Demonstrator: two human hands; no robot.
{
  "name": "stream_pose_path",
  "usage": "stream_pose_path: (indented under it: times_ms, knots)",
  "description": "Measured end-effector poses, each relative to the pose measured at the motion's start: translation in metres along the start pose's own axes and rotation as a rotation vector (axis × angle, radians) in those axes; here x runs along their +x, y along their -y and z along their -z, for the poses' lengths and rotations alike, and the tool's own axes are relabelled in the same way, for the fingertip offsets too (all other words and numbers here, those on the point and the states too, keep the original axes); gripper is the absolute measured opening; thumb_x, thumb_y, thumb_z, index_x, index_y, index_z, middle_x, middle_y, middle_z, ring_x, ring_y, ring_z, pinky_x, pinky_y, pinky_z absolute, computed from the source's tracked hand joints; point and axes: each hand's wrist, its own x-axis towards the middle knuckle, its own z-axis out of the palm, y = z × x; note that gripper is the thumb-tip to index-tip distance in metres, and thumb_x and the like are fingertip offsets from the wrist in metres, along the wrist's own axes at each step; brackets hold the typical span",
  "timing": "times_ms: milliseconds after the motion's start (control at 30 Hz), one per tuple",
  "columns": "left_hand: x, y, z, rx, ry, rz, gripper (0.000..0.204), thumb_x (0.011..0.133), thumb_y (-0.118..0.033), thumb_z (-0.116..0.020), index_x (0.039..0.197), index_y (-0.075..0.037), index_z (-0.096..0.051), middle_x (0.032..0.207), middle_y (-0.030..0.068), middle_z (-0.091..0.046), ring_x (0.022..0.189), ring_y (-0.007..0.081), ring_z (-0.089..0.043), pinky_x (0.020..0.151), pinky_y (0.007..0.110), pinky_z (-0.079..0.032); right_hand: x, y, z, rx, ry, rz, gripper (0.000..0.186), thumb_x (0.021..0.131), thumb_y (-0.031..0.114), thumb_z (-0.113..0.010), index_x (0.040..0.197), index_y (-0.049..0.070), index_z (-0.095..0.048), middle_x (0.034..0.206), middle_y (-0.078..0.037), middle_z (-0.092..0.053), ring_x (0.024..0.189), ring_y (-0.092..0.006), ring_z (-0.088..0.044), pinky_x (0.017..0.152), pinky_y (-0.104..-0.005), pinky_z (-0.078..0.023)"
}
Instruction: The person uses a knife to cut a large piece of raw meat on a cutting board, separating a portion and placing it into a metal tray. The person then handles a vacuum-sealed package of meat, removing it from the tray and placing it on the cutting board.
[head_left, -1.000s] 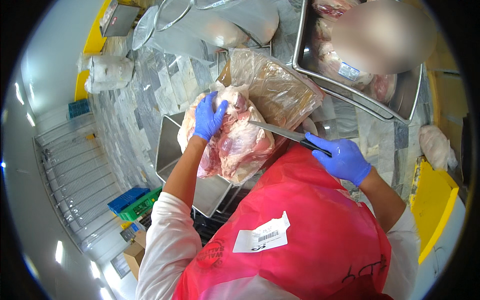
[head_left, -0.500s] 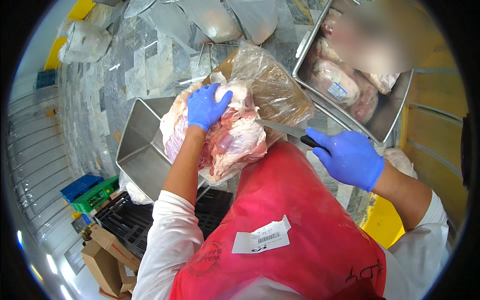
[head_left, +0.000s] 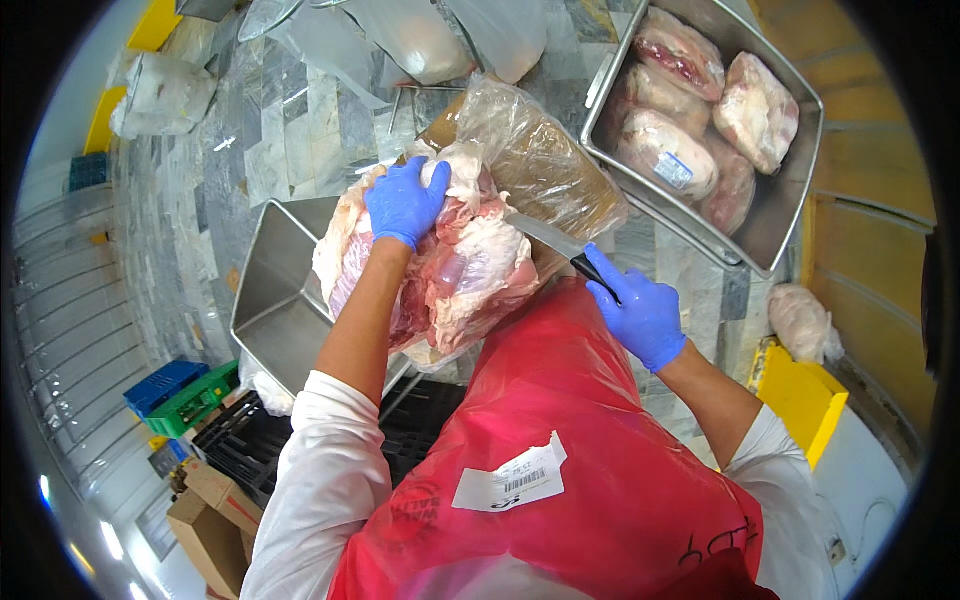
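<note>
A big slab of raw meat (head_left: 470,275) with pale fat lies on the marble counter, partly on crumpled clear plastic wrap (head_left: 545,160). My left hand (head_left: 405,203), in a blue glove, presses down on the top of the slab. My right hand (head_left: 640,315), also gloved in blue, grips the black handle of a knife (head_left: 550,240). The blade points left and its tip touches the right side of the meat. A red apron (head_left: 580,460) covers my front, with a white label stuck on it.
A steel tray (head_left: 770,225) at the upper right holds several wrapped cuts of meat. An empty steel tray (head_left: 275,300) sits left of the slab. Plastic bags (head_left: 165,90) lie at the back. Blue and green crates (head_left: 180,395), cardboard boxes and a yellow bin (head_left: 800,395) stand lower down.
The view has swung, so the meat sits lower and more central. My left hand stays on the slab. My right hand has kept the knife against the meat's right side.
</note>
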Motion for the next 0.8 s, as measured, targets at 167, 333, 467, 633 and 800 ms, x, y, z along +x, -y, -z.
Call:
stream_pose_path:
  times_ms: [167, 333, 467, 633, 800]
  knots:
    - [-0.003, -0.008, 0.000, 0.104, 0.020, 0.066, 0.065, 0.096, -0.066, -0.051, 0.125, -0.013, -0.073, 0.115, 0.0266, -0.072, 0.107, 0.0448, -0.069, 0.095, 0.052, -0.052, -0.030, -0.020, -0.073, 0.106, -0.273, 0.027, 0.056, 0.098, 0.041, -0.065, 0.151, 0.029, -0.053, 0.070, -0.011, -0.056, 0.050, -0.0285, -0.059, 0.046, -0.0425, -0.048]
    - [-0.001, -0.007, -0.005, -0.012, 0.012, -0.019, 0.063, 0.094, -0.062, -0.057, 0.127, -0.010, -0.072, 0.117, 0.0267, -0.071, 0.112, 0.0431, -0.067, 0.101, 0.052, -0.049, -0.048, -0.040, -0.119, 0.175, -0.341, 0.045, 0.054, 0.097, 0.041, -0.066, 0.149, 0.029, -0.057, 0.073, -0.011, -0.057, 0.053, -0.0299, -0.060, 0.047, -0.0425, -0.049]
    - [-0.015, 0.028, 0.000, -0.509, -0.184, -0.168, 0.060, 0.090, -0.050, -0.072, 0.133, -0.008, -0.068, 0.122, 0.0273, -0.069, 0.113, 0.0419, -0.067, 0.102, 0.048, -0.050, -0.050, -0.043, -0.072, 0.283, -0.168, 0.057, 0.051, 0.098, 0.039, -0.064, 0.147, 0.025, -0.058, 0.079, -0.014, -0.062, 0.064, -0.0350, -0.065, 0.057, -0.0461, -0.053]
    - [-0.027, 0.148, 0.011, -0.476, -0.080, -0.061, 0.082, 0.085, -0.047, -0.081, 0.148, -0.003, -0.052, 0.137, 0.0253, -0.064, 0.124, 0.0335, -0.065, 0.105, 0.040, -0.049, -0.062, -0.013, -0.007, 0.419, 0.032, 0.029, 0.049, 0.099, 0.033, -0.062, 0.146, 0.020, -0.058, 0.090, -0.021, -0.071, 0.073, -0.0436, -0.067, 0.067, -0.0536, -0.053]
    - [-0.028, 0.147, 0.015, -0.378, 0.045, 0.111, 0.088, 0.082, -0.058, -0.080, 0.148, -0.007, -0.053, 0.139, 0.0249, -0.062, 0.128, 0.0362, -0.062, 0.107, 0.042, -0.048, -0.088, -0.003, 0.003, 0.514, 0.099, -0.036, 0.050, 0.101, 0.034, -0.057, 0.146, 0.013, -0.055, 0.092, -0.022, -0.072, 0.084, -0.0440, -0.068, 0.072, -0.0555, -0.054]
